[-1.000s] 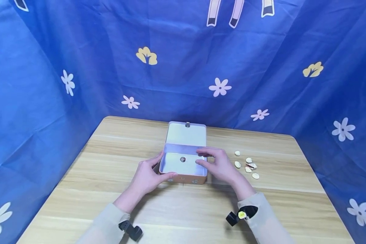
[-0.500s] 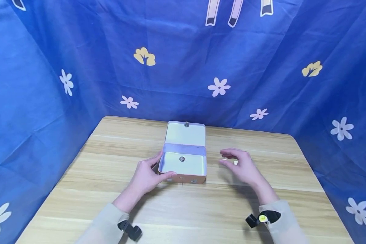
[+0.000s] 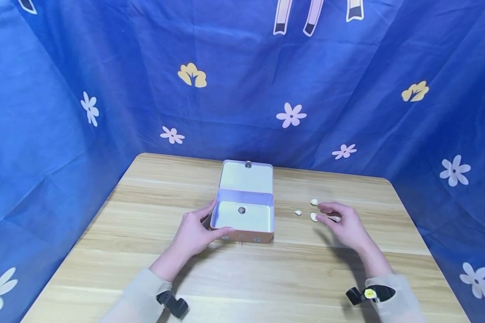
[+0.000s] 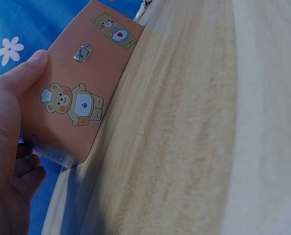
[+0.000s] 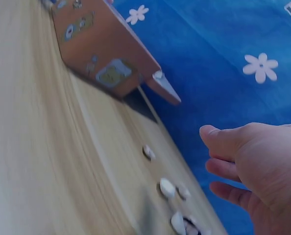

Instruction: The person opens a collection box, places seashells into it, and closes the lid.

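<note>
An orange hinged tin box (image 3: 253,237), white inside and printed with bears, stands with its lid (image 3: 246,177) tipped back. On its floor lies a small dark round thing (image 3: 241,210), too small to identify. My left hand (image 3: 194,233) grips the box's left front corner, thumb on the front wall. Over the small pale shell-like pieces (image 3: 314,217) hovers my right hand (image 3: 345,224), fingers loosely bent with nothing between them. In the right wrist view that hand (image 5: 263,166) is apart from the pieces (image 5: 167,188). It hides some of them in the head view.
A wooden table (image 3: 242,278) carries everything. One pale piece (image 3: 298,213) lies between the box and the other pieces. Blue flowered cloth (image 3: 242,98) hangs behind the table and along both sides.
My right hand has moved right, away from the box's right edge to above the pale pieces. The piece nearest the box has come into sight. My left hand and the box have stayed put.
</note>
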A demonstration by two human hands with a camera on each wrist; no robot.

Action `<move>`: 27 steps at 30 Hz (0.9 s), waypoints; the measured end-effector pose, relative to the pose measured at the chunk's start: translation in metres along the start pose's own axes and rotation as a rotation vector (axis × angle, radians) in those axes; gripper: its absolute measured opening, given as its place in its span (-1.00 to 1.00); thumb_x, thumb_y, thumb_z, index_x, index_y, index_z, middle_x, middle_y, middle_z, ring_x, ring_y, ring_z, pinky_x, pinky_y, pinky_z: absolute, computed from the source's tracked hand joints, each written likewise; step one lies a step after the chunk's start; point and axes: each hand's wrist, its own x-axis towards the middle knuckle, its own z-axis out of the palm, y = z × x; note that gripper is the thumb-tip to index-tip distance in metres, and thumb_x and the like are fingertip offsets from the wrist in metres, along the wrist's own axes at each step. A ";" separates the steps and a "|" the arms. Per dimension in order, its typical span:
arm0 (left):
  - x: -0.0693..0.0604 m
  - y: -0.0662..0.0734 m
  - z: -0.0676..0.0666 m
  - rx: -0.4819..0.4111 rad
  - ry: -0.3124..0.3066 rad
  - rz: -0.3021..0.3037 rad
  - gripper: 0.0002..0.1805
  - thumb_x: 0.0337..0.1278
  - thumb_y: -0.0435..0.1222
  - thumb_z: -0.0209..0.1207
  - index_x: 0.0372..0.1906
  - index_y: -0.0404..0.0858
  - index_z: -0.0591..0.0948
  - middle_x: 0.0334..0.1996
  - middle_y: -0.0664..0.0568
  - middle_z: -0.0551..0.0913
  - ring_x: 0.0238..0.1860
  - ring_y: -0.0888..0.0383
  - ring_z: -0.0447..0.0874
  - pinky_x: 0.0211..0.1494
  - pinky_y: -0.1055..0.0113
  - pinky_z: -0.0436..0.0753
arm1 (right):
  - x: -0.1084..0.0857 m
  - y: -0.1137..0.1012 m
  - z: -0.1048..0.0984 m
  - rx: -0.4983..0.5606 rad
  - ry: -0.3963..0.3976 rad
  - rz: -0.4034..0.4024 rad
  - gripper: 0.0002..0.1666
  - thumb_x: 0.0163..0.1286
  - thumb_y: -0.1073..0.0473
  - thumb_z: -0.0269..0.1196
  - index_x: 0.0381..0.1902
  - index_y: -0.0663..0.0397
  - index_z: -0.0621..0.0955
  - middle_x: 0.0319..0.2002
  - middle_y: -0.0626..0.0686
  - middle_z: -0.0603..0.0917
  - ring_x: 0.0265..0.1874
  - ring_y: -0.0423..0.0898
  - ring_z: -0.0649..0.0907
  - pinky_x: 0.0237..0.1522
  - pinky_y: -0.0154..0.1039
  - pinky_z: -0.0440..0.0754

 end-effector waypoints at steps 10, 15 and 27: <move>-0.001 -0.001 0.001 0.011 0.011 -0.001 0.22 -0.24 0.32 0.59 0.49 -0.32 0.47 0.36 -0.21 0.53 0.36 -0.07 0.53 0.12 0.05 0.65 | -0.014 0.028 -0.017 -0.029 -0.003 0.115 -0.61 0.40 0.30 0.47 0.13 0.34 0.71 -0.09 0.22 0.81 -0.08 0.14 0.78 -0.02 -0.38 0.69; 0.000 -0.001 0.002 0.015 0.011 0.007 0.21 -0.23 0.31 0.60 0.49 -0.32 0.48 0.36 -0.19 0.53 0.21 -0.01 0.65 0.08 0.09 0.64 | -0.019 0.043 -0.023 -0.061 0.014 0.136 -0.61 0.42 0.29 0.45 0.15 0.33 0.71 -0.07 0.21 0.81 -0.08 0.16 0.78 -0.02 -0.30 0.72; 0.001 -0.003 0.003 0.012 0.006 0.006 0.22 -0.23 0.32 0.59 0.49 -0.32 0.47 0.35 -0.21 0.54 0.40 -0.13 0.48 0.34 -0.02 0.60 | -0.042 0.057 -0.028 -0.086 0.055 0.131 -0.65 0.32 0.31 0.53 0.03 0.32 0.76 -0.17 0.14 0.83 -0.25 -0.16 0.76 -0.18 -0.52 0.64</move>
